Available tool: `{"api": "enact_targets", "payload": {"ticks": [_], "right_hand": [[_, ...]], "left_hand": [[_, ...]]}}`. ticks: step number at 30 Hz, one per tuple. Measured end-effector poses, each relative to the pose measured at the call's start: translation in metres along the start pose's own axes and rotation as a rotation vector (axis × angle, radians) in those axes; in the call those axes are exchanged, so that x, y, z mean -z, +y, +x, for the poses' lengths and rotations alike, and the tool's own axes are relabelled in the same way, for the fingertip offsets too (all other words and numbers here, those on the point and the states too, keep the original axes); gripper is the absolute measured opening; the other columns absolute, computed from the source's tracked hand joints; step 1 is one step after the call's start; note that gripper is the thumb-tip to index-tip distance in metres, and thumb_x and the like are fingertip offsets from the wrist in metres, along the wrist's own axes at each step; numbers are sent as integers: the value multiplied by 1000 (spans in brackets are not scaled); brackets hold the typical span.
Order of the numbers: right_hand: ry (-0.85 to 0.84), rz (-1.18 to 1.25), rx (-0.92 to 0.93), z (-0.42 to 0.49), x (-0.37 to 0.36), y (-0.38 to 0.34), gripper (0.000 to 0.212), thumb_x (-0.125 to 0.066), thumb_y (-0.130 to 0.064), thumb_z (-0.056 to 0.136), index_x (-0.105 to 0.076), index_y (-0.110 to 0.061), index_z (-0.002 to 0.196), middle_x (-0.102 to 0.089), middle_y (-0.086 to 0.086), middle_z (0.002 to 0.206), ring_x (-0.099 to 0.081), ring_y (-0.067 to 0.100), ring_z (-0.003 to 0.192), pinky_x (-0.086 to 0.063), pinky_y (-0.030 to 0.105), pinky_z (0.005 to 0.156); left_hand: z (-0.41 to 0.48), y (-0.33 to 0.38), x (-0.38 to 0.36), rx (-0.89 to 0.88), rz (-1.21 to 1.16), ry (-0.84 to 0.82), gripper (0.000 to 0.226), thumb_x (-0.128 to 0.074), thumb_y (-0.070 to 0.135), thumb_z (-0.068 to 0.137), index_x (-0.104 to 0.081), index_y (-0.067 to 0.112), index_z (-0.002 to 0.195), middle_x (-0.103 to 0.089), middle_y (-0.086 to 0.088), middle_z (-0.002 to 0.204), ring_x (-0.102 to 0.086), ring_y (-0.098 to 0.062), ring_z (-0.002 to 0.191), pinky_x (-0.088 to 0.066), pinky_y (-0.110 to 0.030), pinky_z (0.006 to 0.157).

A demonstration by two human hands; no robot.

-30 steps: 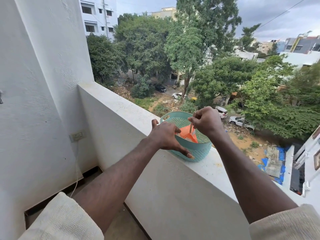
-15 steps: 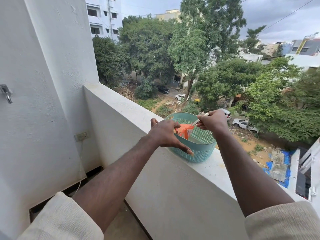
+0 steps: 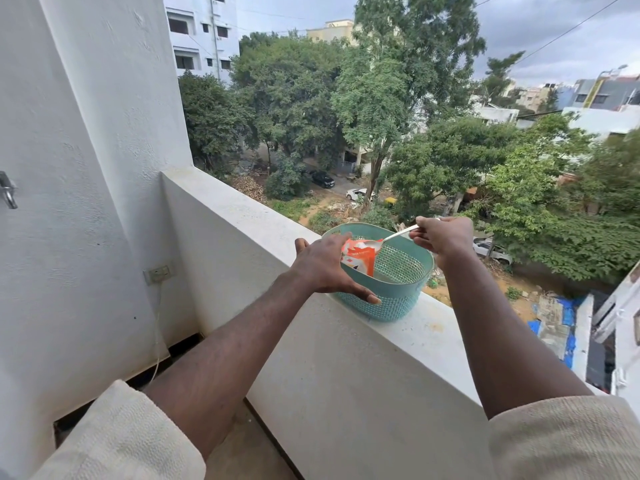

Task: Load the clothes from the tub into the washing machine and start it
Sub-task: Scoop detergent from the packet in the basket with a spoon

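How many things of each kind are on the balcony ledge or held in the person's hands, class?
Teal baskets: 1
Orange packets: 1
Metal spoons: 1
Total: 3
The left hand steadies the basket and packet on the ledge; the right hand holds the spoon.

One head-worn wide-angle view looks forward and slightly down over a balcony parapet (image 3: 346, 327). Both forearms extend from the near edge; trees and buildings fill the far field.
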State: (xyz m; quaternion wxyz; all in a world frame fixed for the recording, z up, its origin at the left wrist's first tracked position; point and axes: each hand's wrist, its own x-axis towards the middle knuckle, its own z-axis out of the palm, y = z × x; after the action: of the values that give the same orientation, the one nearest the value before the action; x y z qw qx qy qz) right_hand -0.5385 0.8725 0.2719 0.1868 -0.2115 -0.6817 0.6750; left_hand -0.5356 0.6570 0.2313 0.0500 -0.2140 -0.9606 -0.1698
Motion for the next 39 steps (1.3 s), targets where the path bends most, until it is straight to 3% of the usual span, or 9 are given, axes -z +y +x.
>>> {"api": "enact_targets", "payload": {"ticks": [11,18,22,26,29,32,34,36,39], "right_hand": [[14,131,-46,-5,13,-7,15,-67,-2,85,-60,2,73,-65,14,66,-64,14,46,-55,19,42],[-7,158,-12,-9,12,-22,11,-69,-4,84,-62,2,77,-67,15,69,-66,11,44,-52,17,40],[-67,179,13,-27,-4,-33,11,-71,-4,83,-63,1,77,-68,15,69,-66,11,43,-50,16,39],[-176,175,10,-57,-39,-38,11,-70,-3,83,-64,3,76,-68,15,67,-66,12,43,-50,16,39],[-287,194,-27,-90,-79,-33,9,-69,-4,84,-63,3,81,-69,11,58,-67,12,44,-53,18,41],[-409,218,-70,-134,-130,-17,15,-65,-4,87,-58,-2,74,-63,2,40,-63,8,38,-50,15,38],[-509,220,-122,-171,-162,-3,16,-62,-7,89,-56,-6,74,-64,3,46,-62,5,37,-48,13,38],[-598,225,-179,-215,-193,17,15,-61,-7,90,-55,-6,75,-64,4,52,-62,4,38,-48,12,39],[-693,249,-216,-284,-228,49,15,-63,-2,87,-57,-2,73,-63,1,40,-64,8,40,-52,14,43]], "left_hand": [[-1,1,-6,17,15,-3,136,-71,84,45,-17,22,154,-34,-1,157,-34,-21,141,-23,-44,103],[-5,1,-8,-5,13,32,148,-73,83,41,0,23,155,-21,-2,162,-21,-22,147,-18,-53,114],[-27,-21,2,79,31,86,145,-67,87,42,-9,19,155,-21,-2,162,-19,-20,148,-15,-54,116],[-71,-63,26,173,17,166,124,-68,85,46,-36,21,147,-40,1,153,-39,-17,139,-30,-43,112],[-120,-107,51,275,3,206,87,-75,66,65,-51,22,137,-51,0,144,-49,-20,130,-38,-38,106],[-187,-152,79,430,26,217,57,-71,39,82,-54,23,134,-53,-4,142,-51,-25,128,-41,-37,104],[-237,-181,96,515,34,240,45,-64,28,88,-56,22,131,-55,-6,140,-51,-27,126,-43,-37,102],[-295,-210,111,594,46,266,39,-58,23,90,-58,21,129,-56,-6,138,-51,-27,126,-42,-36,103],[-377,-249,126,712,36,281,38,-53,22,94,-56,22,132,-55,-4,140,-49,-24,128,-39,-33,104]]}}
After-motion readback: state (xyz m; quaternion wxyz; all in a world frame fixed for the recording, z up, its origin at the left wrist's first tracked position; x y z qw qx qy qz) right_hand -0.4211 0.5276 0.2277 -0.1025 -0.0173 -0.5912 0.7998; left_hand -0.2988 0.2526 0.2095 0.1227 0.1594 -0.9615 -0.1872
